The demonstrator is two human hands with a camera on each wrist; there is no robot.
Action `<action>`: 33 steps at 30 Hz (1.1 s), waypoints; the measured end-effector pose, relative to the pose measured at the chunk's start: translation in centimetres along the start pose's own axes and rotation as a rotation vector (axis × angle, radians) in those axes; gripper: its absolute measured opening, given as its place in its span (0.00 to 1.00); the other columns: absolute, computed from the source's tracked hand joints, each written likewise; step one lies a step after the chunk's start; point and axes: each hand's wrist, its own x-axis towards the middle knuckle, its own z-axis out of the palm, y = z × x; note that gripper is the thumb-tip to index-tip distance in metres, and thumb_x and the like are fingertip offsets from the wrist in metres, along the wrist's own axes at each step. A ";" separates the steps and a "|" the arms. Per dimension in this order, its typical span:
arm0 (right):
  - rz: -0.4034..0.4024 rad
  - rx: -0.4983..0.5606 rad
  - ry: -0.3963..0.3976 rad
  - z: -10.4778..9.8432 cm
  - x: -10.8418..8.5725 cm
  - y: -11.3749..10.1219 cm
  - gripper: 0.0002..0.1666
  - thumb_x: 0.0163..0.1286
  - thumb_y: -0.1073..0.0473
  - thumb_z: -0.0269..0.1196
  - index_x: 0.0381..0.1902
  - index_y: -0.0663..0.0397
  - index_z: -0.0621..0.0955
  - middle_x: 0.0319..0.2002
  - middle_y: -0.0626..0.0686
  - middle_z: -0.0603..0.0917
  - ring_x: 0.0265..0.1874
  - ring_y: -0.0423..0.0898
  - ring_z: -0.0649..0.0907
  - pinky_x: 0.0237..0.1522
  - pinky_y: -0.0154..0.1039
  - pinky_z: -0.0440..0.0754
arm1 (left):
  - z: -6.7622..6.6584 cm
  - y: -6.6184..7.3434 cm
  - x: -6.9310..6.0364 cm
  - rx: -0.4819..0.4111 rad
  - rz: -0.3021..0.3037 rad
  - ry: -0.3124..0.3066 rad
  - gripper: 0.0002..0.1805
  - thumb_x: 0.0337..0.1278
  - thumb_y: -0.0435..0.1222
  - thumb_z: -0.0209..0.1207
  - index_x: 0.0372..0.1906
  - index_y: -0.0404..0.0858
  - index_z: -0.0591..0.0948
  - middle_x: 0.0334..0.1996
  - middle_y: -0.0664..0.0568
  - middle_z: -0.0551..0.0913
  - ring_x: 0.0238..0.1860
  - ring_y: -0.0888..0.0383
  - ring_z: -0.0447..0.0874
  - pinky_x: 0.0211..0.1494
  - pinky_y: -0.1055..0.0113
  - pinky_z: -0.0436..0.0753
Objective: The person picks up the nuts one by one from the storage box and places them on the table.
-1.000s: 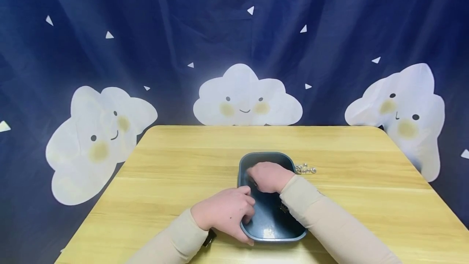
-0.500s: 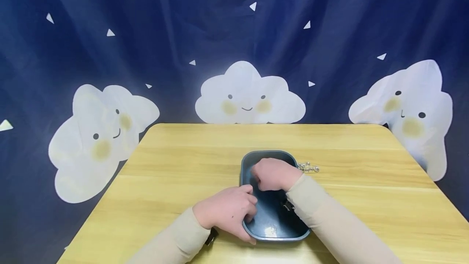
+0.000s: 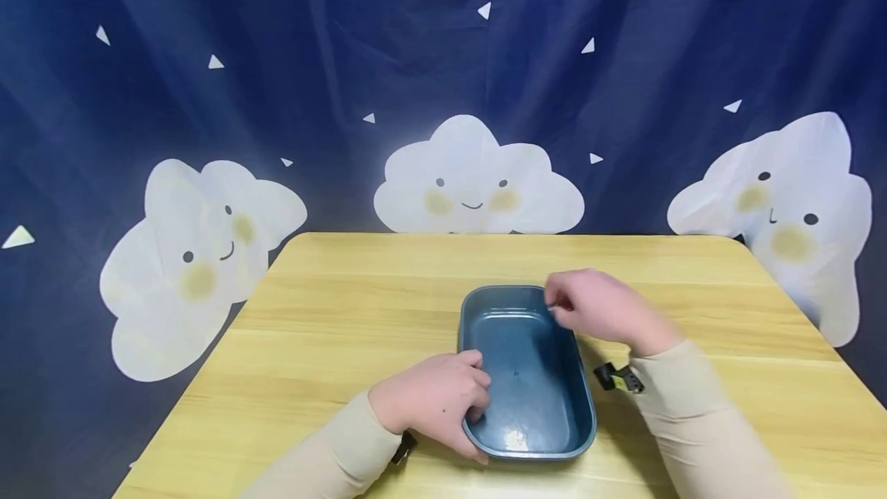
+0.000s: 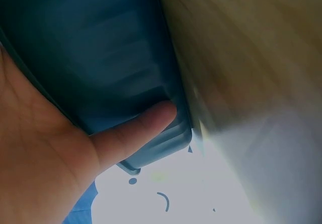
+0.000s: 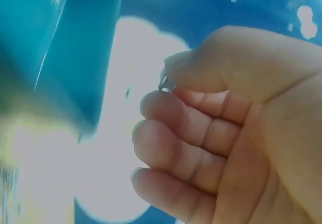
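Observation:
A dark blue plastic tray (image 3: 530,406) with a raised wall sits on the wooden table in the head view. My left hand (image 3: 440,399) grips its near left side, fingers curled over the rim. In the left wrist view the thumb (image 4: 136,133) lies along the tray's outer wall (image 4: 115,73). My right hand (image 3: 603,310) is at the tray's far right corner, above the rim. Thumb and index finger pinch a small shiny silvery piece (image 5: 167,84), seen in the right wrist view; its exact kind is unclear. The hand hides the spot where similar pieces lay.
The light wooden table (image 3: 333,314) extends around the tray, with its far edge beyond it. Behind hangs a dark blue curtain (image 3: 416,37) with white clouds. A small black wrist device (image 3: 619,377) hangs under the right sleeve.
My right hand has come up out of the tray and moved right, over the far right rim, now covering the silvery pieces. The left hand keeps its grip on the tray.

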 end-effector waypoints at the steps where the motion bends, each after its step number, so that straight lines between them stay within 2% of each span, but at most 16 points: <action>1: 0.026 -0.002 0.000 -0.1 -0.4 0.9 0.06 0.60 0.65 0.64 0.31 0.46 0.80 0.25 0.39 0.75 0.25 0.39 0.74 0.33 0.41 0.75 | 0.1 0.1 0.0 -0.001 0.000 -0.001 0.30 0.34 0.70 0.70 0.13 0.56 0.68 0.20 0.72 0.61 0.30 0.65 0.58 0.35 0.78 0.60; 7: 0.151 -0.006 -0.043 0.7 -1.8 5.9 0.04 0.60 0.64 0.63 0.31 0.49 0.80 0.26 0.41 0.78 0.26 0.41 0.75 0.34 0.44 0.74 | 0.2 0.2 -0.3 -0.010 -0.005 0.006 0.30 0.33 0.70 0.70 0.13 0.56 0.68 0.20 0.72 0.60 0.30 0.65 0.57 0.34 0.78 0.59; 13: 0.216 0.004 -0.125 2.0 -2.0 8.7 0.06 0.62 0.65 0.62 0.29 0.48 0.78 0.26 0.43 0.77 0.27 0.43 0.74 0.33 0.43 0.72 | 0.3 0.1 -0.3 -0.013 -0.004 0.005 0.30 0.33 0.69 0.70 0.13 0.56 0.68 0.20 0.72 0.60 0.30 0.65 0.57 0.34 0.78 0.60; 24: 0.242 -0.002 -0.183 3.1 -1.6 10.2 0.08 0.58 0.68 0.60 0.26 0.49 0.78 0.27 0.45 0.78 0.27 0.45 0.74 0.33 0.44 0.72 | 0.5 0.1 0.0 -0.002 0.000 -0.001 0.30 0.33 0.70 0.70 0.13 0.56 0.68 0.21 0.72 0.60 0.31 0.65 0.58 0.34 0.77 0.61; 33: 0.273 -0.003 -0.212 3.1 -1.9 10.5 0.05 0.62 0.65 0.62 0.29 0.50 0.79 0.28 0.46 0.78 0.27 0.45 0.74 0.34 0.44 0.71 | 0.4 -0.3 0.6 -0.023 0.014 -0.012 0.29 0.34 0.69 0.70 0.14 0.56 0.69 0.22 0.72 0.61 0.31 0.65 0.59 0.34 0.78 0.60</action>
